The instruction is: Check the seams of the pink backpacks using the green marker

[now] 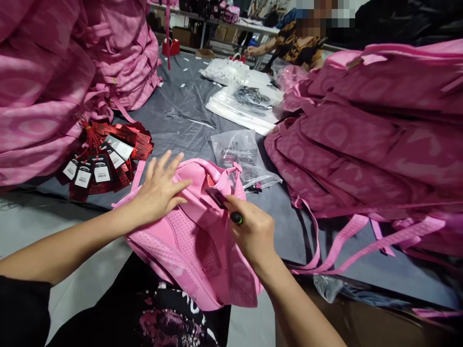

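Note:
A pink backpack (195,241) lies opened across my lap and the table's front edge, its dotted inner lining showing. My left hand (161,190) rests on the bag's upper left edge with its fingers spread. In my right hand (249,224), closed at the bag's right side, is a tool with a black and green handle end (236,218) and a dark flat part (217,197) that reaches over the bag's opening. Just behind the backpack lies a clear plastic bag (237,153) with printed text.
Pink backpacks are stacked at the left (36,91) and right (361,140). Red and black tags (104,156) lie at the left on the grey-covered table (181,111). White plastic packs (242,103) sit farther back. A person (300,48) is behind the table.

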`<state>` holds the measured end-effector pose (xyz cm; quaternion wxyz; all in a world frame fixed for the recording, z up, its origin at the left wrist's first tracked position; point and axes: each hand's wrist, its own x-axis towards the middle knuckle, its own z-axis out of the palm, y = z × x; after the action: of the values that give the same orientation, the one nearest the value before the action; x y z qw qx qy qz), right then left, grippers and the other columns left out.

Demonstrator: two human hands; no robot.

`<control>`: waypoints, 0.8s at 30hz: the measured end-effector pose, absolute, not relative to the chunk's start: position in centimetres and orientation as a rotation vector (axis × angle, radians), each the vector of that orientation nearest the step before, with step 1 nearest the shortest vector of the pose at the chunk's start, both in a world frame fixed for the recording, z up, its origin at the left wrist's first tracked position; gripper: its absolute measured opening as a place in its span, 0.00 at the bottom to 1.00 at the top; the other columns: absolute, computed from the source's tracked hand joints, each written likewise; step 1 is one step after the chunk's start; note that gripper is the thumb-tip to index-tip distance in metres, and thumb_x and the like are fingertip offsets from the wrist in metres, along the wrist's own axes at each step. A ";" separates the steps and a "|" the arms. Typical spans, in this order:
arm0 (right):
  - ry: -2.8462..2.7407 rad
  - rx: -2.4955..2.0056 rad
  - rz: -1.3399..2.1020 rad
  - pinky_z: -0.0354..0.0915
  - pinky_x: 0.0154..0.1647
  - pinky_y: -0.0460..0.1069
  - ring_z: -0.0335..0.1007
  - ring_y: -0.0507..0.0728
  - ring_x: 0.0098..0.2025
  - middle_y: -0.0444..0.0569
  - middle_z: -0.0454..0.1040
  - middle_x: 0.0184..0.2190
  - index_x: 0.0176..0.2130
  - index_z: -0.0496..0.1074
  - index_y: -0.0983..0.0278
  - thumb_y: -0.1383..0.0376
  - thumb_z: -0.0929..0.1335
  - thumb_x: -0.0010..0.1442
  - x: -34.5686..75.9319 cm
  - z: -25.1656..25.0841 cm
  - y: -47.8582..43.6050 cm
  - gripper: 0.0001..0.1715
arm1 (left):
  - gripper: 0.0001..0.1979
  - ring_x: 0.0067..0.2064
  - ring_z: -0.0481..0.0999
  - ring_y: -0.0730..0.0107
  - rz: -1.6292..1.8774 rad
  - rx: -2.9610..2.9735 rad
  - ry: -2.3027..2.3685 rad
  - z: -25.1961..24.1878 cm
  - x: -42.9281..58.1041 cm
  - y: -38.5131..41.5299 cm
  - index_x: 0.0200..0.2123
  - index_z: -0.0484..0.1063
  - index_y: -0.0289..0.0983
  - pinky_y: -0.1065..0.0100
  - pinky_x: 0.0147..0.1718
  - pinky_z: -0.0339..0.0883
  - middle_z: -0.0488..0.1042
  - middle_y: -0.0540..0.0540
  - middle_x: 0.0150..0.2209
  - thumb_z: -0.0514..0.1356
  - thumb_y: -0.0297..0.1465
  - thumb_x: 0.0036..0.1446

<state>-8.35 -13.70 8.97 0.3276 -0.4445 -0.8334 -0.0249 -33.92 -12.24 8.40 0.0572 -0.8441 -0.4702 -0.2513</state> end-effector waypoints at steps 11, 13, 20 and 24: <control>-2.650 -1.525 0.272 0.60 0.32 0.48 0.76 0.58 0.38 0.48 0.81 0.35 0.41 0.77 0.61 0.72 0.70 0.57 -12.6 9.9 -12.1 0.11 | 0.12 0.65 0.61 0.53 -1.095 -2.540 -1.119 5.8 -36.1 -13.1 0.46 0.75 0.39 0.52 0.60 0.66 0.57 0.39 0.65 0.62 0.23 0.59; -2.694 -1.509 0.206 0.59 0.30 0.48 0.75 0.59 0.38 0.49 0.81 0.35 0.39 0.77 0.61 0.72 0.70 0.59 -13.3 9.8 -11.8 0.09 | 0.12 0.64 0.62 0.54 -1.098 -2.533 -1.140 5.6 -36.1 -13.1 0.46 0.75 0.39 0.53 0.59 0.67 0.59 0.39 0.63 0.62 0.23 0.59; -2.839 -1.434 0.311 0.53 0.27 0.49 0.75 0.56 0.30 0.49 0.80 0.29 0.36 0.78 0.63 0.67 0.68 0.64 -14.6 8.9 -9.6 0.07 | 0.14 0.64 0.64 0.52 -1.119 -2.585 -1.176 5.2 -36.2 -12.5 0.48 0.73 0.39 0.48 0.59 0.67 0.63 0.36 0.61 0.63 0.24 0.58; -2.958 -1.342 0.312 0.54 0.29 0.49 0.76 0.57 0.32 0.51 0.80 0.31 0.37 0.77 0.65 0.65 0.68 0.65 -14.8 9.0 -8.9 0.08 | 0.36 0.71 0.55 0.46 -1.213 -2.615 -1.382 5.8 -36.0 -12.7 0.67 0.55 0.37 0.45 0.64 0.62 0.48 0.27 0.71 0.65 0.29 0.59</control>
<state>-14.81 -8.92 9.00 -0.0607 -0.4105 -0.9048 0.0953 -35.98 -12.68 5.76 -0.0275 -0.8177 -0.4321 -0.3793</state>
